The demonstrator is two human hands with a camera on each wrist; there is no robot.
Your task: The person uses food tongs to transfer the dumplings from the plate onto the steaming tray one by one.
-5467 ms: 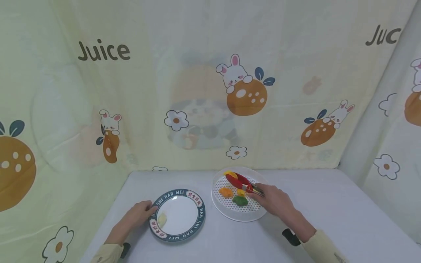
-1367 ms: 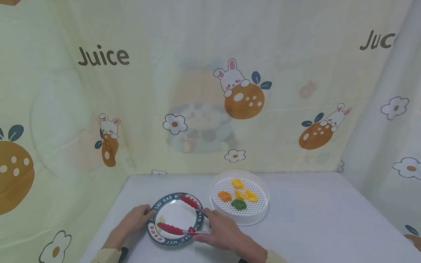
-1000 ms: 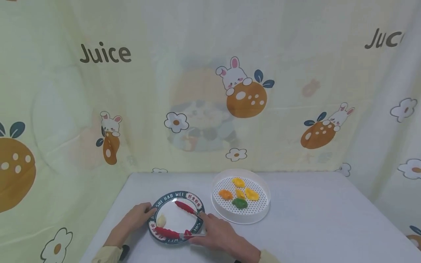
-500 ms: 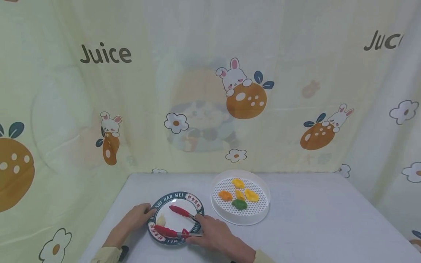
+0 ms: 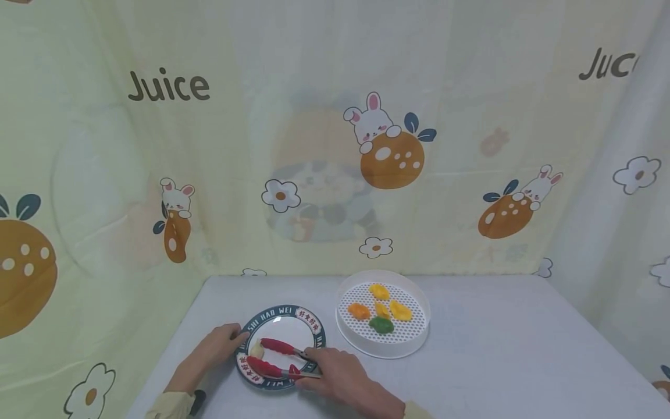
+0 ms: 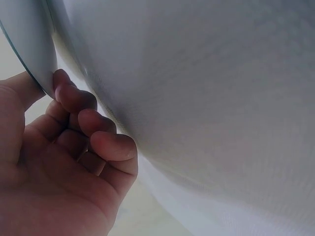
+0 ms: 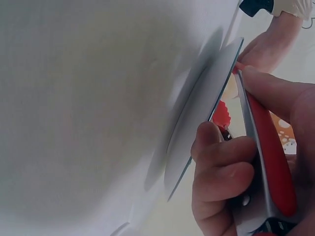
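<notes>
In the head view a white plate with a blue-green lettered rim (image 5: 289, 309) sits on the table's left part. My left hand (image 5: 217, 344) pinches its left edge, thumb over the rim and fingertips beneath, as the left wrist view shows. My right hand (image 5: 340, 373) grips metal tongs with red tips (image 5: 277, 345) over the plate. Near the plate's left side lies a small pale dumpling (image 5: 256, 350), partly hidden, with the spread red tips on its far and near sides. In the right wrist view, my thumb and fingers wrap the tongs' red-and-steel handle (image 7: 273, 157).
Right of the plate stands a round white steamer tray (image 5: 387, 348) with a perforated base. It holds several coloured dumplings, among them an orange one (image 5: 359, 311) and a green one (image 5: 381, 325). A printed curtain (image 5: 314, 145) hangs behind the white table (image 5: 497, 349).
Earlier the tongs were at the steamer with a yellow dumpling, which now lies in the tray. Since then they came over the plate, and their tips have drawn closer around the pale dumpling.
</notes>
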